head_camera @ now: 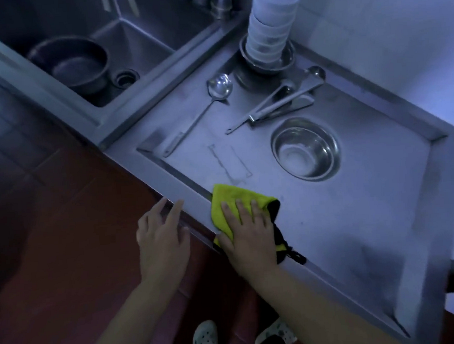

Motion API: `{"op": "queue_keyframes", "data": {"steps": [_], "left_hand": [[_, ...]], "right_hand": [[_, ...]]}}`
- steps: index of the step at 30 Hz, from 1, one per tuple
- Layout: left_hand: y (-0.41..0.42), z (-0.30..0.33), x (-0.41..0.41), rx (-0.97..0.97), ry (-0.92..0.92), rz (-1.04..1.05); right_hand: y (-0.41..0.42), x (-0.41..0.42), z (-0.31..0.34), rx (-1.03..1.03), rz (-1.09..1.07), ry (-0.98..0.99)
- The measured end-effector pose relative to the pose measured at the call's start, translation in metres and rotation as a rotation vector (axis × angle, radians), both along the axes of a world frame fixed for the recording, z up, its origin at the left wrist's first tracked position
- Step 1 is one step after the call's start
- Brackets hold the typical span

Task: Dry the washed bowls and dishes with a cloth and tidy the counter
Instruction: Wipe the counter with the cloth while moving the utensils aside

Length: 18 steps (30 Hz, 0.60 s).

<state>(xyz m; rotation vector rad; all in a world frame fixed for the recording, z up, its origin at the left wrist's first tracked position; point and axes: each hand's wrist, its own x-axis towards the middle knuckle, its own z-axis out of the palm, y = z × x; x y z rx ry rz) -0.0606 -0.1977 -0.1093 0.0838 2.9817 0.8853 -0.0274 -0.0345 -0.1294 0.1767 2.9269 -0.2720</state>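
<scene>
The right hand (247,232) lies flat, fingers straight and spread, pressing a yellow-green cloth (229,206) with a black edge onto the stainless steel counter (344,217) at about 6 o'clock of the recessed surface, just inside its near rim; the left hand (162,239) is wide and relaxed, holding nothing, its fingertips touching the counter's front edge just to the 9 o'clock side of the cloth; a steel bowl (306,147) stands upright near the middle of the counter, toward 1 o'clock from the cloth and well apart from it; at 12 o'clock, in the far corner, a stack of white bowls (273,21) rises from a steel dish (267,58); a ladle (218,87) lies at about 11 o'clock with its handle running toward the near-left corner; a bundle of steel utensils (286,97), among them a spoon, lies between the stack and the steel bowl; faint water marks (230,163) show on the metal between the ladle handle and the cloth; to the 10 o'clock side the sink (141,43) holds a metal pot (74,64) beside the drain (125,78); at the bottom edge two white perforated slippers (205,337) stand on the reddish floor (64,237).
</scene>
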Motion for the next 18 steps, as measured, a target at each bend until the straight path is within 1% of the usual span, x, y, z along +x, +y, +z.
{"op": "queue_keyframes", "data": {"steps": [6,10,14,18], "left_hand": [[-0.053,-0.011,-0.013,-0.006,0.009,0.146],[-0.07,-0.011,-0.011,-0.012,-0.014,0.201],[-0.07,-0.004,-0.005,-0.022,-0.023,0.178],[-0.058,0.006,0.002,-0.013,-0.011,0.114]], "right_hand": [[-0.063,-0.092,-0.022,-0.016,0.171,0.04],[-0.082,-0.126,-0.024,-0.031,0.264,0.034],[-0.075,-0.113,-0.023,-0.046,0.305,0.031],[-0.045,-0.062,-0.014,-0.086,0.298,0.033]]}}
